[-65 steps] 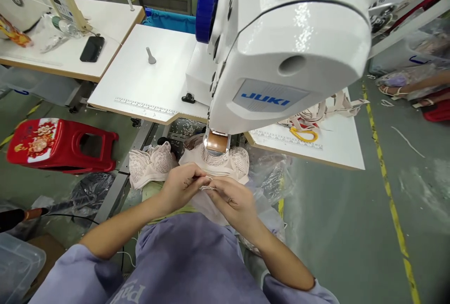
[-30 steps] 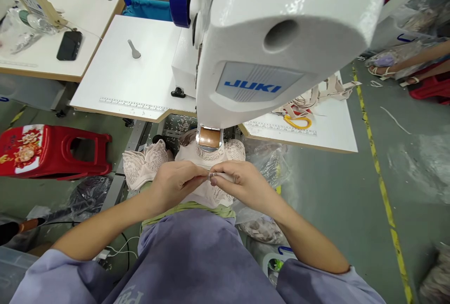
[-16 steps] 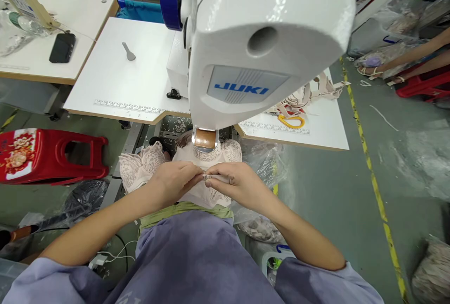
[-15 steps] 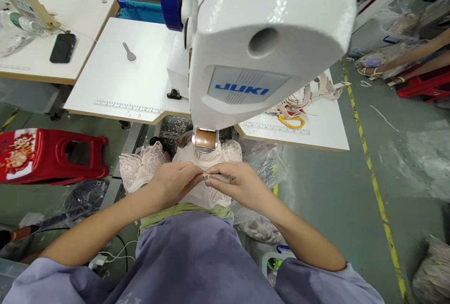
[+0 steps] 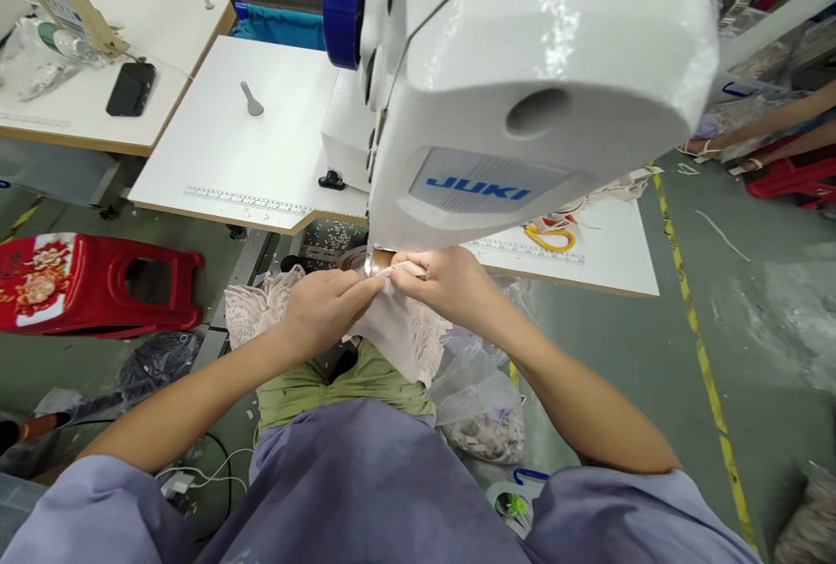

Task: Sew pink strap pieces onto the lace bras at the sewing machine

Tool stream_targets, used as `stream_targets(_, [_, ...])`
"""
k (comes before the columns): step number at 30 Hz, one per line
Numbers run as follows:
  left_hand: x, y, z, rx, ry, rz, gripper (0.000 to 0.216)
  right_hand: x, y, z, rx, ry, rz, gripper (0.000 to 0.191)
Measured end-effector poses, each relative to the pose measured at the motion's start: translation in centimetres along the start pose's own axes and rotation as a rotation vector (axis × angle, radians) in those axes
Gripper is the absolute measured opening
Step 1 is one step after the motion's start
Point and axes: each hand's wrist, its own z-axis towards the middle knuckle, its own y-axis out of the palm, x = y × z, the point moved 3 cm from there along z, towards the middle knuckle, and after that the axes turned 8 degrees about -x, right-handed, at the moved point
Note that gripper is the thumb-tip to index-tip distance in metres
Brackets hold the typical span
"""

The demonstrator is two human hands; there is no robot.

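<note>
A pale pink lace bra (image 5: 401, 333) hangs below the head of a white JUKI sewing machine (image 5: 457, 111). My left hand (image 5: 323, 307) is closed, its thumb and fingertips pinching the bra's fabric just under the machine head. Close beside it, my right hand (image 5: 448, 281) pinches a folded edge of the same bra, right by the metal guard (image 5: 374, 259) at the needle area. One lace cup spreads out to the left of my left hand. The needle itself is hidden behind the guard and my fingers.
Yellow-handled scissors (image 5: 549, 238) and pale straps lie on the table's right side. A grey spoon-shaped tool (image 5: 252, 101) rests on the white tabletop (image 5: 215, 129). On the left are a red stool (image 5: 97, 285) and a phone (image 5: 131, 89). Another person's legs (image 5: 771, 133) show at right.
Both hands have moved forward and up, bringing the bra's folded edge from in front of the machine to its needle area. The fabric has swung right, baring the green trousers. The view has shifted slightly.
</note>
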Motion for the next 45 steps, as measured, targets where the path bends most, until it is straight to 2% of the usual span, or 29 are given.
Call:
stream_targets(2, [-0.8,0.4,-0.3,0.049,0.171,0.101,0.033,-0.1,-0.1,0.3,-0.001,0.014,-0.049,0.029])
stream_targets(5, [-1.6,0.5,-0.3,0.106,0.281,0.143,0.046,-0.4,-0.2,0.1,-0.001,0.018,-0.055,0.031])
stream_targets(10, [-1.5,0.0,0.5,0.103,0.333,0.135,0.04,-0.6,-0.8,0.1,-0.049,0.037,-0.013,0.033])
stream_targets(13, [-1.1,-0.3,0.8,0.004,0.286,0.148,0.037,0.0,-0.3,-0.3,-0.019,0.03,-0.049,0.029])
stream_targets(15, [-0.5,-0.5,0.8,-0.098,0.215,0.171,0.037,0.7,0.7,-0.9,0.103,-0.002,-0.114,0.024])
stream_targets(20, [0.0,-0.7,1.1,-0.273,0.055,0.125,0.036,1.6,3.6,-2.8,0.569,-0.183,-0.352,0.018])
stream_targets(22, [-0.9,-0.5,1.4,-0.318,0.094,0.095,0.041,1.6,4.2,-3.0,0.671,-0.202,-0.374,0.015])
stream_targets(24, [-2.2,-0.3,1.6,-0.383,0.214,0.1,0.054,1.6,4.3,-2.8,0.72,-0.182,-0.358,0.015])
stream_targets(26, [-3.5,0.0,1.8,-0.471,0.32,0.139,0.067,1.7,4.5,-2.5,0.721,-0.161,-0.313,0.015])
stream_targets(28, [-4.2,0.2,2.0,-0.524,0.34,0.178,0.066,2.1,5.0,-2.5,0.684,-0.128,-0.207,0.016])
stream_targets(30, [-3.9,0.1,2.2,-0.502,0.315,0.178,0.056,2.8,6.1,-2.7,0.633,-0.079,-0.01,0.019])
stream_targets(34, [-1.4,-0.5,2.1,-0.348,0.23,0.19,0.043,4.1,8.0,-3.2,0.571,0.01,0.424,0.044])
stream_targets(36, [0.0,-0.7,1.8,-0.272,0.186,0.233,0.039,4.1,7.9,-3.2,0.551,0.03,0.424,0.038])
stream_targets(39, [1.4,-0.8,1.6,-0.191,0.119,0.294,0.035,4.0,6.3,-2.8,0.547,0.02,0.254,0.014])
stream_targets(42, [2.2,-0.7,1.7,-0.157,0.065,0.307,0.035,4.4,4.7,-1.9,0.544,0.038,0.186,0.03])
stream_targets(45, [2.5,-0.7,2.0,-0.169,0.026,0.282,0.035,4.9,3.7,-0.8,0.459,0.072,0.199,0.029])
